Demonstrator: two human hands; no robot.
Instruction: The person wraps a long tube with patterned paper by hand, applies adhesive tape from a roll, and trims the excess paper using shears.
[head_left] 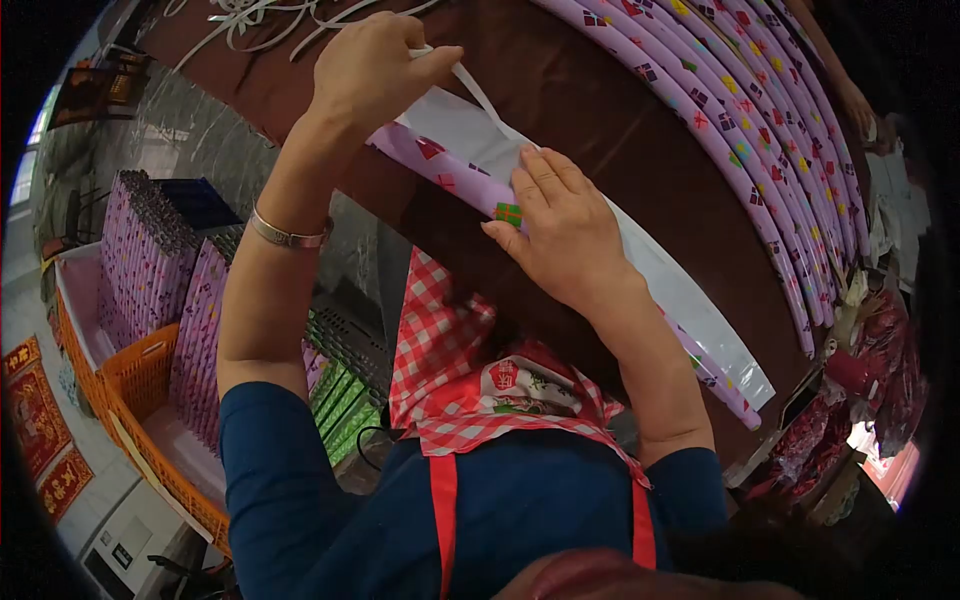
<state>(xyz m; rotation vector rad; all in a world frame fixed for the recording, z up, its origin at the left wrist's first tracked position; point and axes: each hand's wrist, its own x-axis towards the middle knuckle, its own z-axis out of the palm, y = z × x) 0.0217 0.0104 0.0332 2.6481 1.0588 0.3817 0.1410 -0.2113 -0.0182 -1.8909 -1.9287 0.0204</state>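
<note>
A lilac roll of wrapping paper (447, 180) printed with gift shapes lies slantwise on the brown table. Along its far side runs a whitish, shiny plastic sleeve (660, 265). My left hand (372, 68), raised at the roll's upper left end, is closed on a thin white strip (478, 92). The strip stretches taut down toward my right hand (565, 222). That hand lies flat over the roll and sleeve, its fingers stretched out and its thumb touching the roll's near side.
Several similar rolls (690, 95) are lined up at the table's right. Loose white strips (250, 30) lie at the far left edge. An orange crate (140, 370) with upright packed rolls stands on the floor to the left. Another person's hand (858, 105) shows at the far right.
</note>
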